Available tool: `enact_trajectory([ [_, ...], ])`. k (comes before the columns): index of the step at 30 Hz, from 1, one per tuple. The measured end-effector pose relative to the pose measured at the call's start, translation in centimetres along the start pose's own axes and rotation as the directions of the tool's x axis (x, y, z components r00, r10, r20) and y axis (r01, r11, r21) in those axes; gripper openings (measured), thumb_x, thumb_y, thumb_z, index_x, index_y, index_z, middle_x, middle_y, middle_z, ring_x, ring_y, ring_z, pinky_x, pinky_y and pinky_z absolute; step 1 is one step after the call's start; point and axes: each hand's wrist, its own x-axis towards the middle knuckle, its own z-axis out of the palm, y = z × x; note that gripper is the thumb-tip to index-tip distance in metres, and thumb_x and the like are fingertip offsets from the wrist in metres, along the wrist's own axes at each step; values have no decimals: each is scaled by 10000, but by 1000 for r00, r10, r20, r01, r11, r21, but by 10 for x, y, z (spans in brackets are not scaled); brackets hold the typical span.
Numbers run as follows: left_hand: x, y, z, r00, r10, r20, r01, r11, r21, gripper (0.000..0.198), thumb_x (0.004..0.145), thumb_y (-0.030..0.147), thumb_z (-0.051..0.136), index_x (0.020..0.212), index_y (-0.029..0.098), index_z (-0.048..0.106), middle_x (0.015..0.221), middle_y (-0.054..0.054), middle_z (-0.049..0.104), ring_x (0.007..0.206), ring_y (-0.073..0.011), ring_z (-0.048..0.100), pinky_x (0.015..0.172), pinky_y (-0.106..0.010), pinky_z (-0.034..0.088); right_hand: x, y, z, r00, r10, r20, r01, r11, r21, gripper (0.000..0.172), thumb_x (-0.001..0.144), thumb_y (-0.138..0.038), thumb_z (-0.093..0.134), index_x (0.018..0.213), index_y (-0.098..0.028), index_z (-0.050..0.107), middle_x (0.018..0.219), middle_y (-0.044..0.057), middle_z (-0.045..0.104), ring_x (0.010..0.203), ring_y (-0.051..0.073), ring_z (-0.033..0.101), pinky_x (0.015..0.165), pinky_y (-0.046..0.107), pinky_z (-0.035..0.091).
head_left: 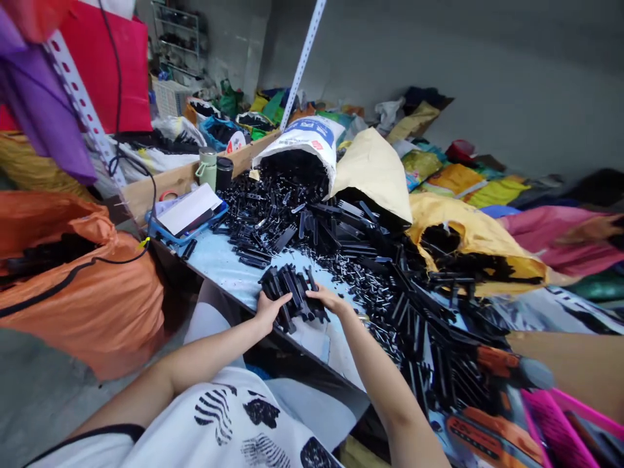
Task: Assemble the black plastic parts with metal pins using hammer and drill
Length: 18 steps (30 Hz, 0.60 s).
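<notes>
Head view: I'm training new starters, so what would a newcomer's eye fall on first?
Black parts strewn across the table would likely catch it first; the left hand and right hand hold a bunch at its near edge. A big orange sack stands out at left, a pink basket at lower right.

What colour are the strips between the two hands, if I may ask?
The strips are black; head view.
</notes>
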Motion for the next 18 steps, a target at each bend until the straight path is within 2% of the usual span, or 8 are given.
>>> enact_trajectory([
  [2,4,-1,-1,994,102,24,-103,994,38,624,528,322,852,1062,205,551,1097,-82,642,1010,-222,612,905,-348,472,-13,8,18,996,-53,-72,60,993,102,719,548,-504,730,1148,-147,563,960,83,675,838,231,649,767,366,532],
  [5,4,1,-5,977,170,130,-178,983,53,620,514,299,854,1049,186,561,1052,-85,650,994,-233,608,913,-375,461,-30,5,44,955,-162,-248,195,974,115,718,545,-446,756,1167,-158,542,969,74,666,799,217,651,700,343,544],
  [8,-3,14,-14,929,317,192,-319,947,-22,632,509,260,851,1058,189,546,1037,-66,643,984,-218,599,916,-373,453,-46,-20,68,902,-287,-323,313,949,30,722,552,-389,780,1189,-165,524,900,55,666,707,190,636,618,320,545],
  [10,-8,32,-23,888,412,202,-402,911,-93,606,526,252,836,1045,192,529,994,-44,640,940,-199,600,885,-364,464,-51,-47,83,866,-373,-333,369,926,-77,693,555,-371,786,1165,-151,539,802,37,655,640,172,608,571,309,534],
  [12,-11,62,-37,851,484,203,-467,875,-131,578,532,241,823,1019,191,516,939,-23,635,892,-184,597,846,-352,474,-46,-80,99,809,-483,-336,448,875,-181,622,553,-367,786,1094,-144,576,775,32,641,639,163,588,567,298,524],
  [14,-10,103,-56,804,570,168,-559,821,-111,571,521,224,816,1002,188,510,922,-14,625,882,-179,587,837,-340,469,-30,-116,121,734,-595,-327,544,804,-242,539,554,-374,779,1008,-143,605,783,29,632,664,155,577,592,287,515],
  [16,-7,152,-82,735,671,99,-673,740,-20,582,503,210,815,1000,183,514,944,-19,619,903,-185,576,855,-336,455,-4,-154,150,656,-680,-326,635,732,-250,489,558,-386,771,948,-135,616,776,24,625,677,147,568,621,283,506],
  [18,-7,204,-116,665,745,52,-745,657,118,584,504,208,809,1011,177,521,978,-33,618,925,-198,573,867,-341,448,22,-193,189,590,-741,-322,720,663,-206,473,560,-394,766,917,-123,617,790,31,629,695,147,568,657,291,503],
])
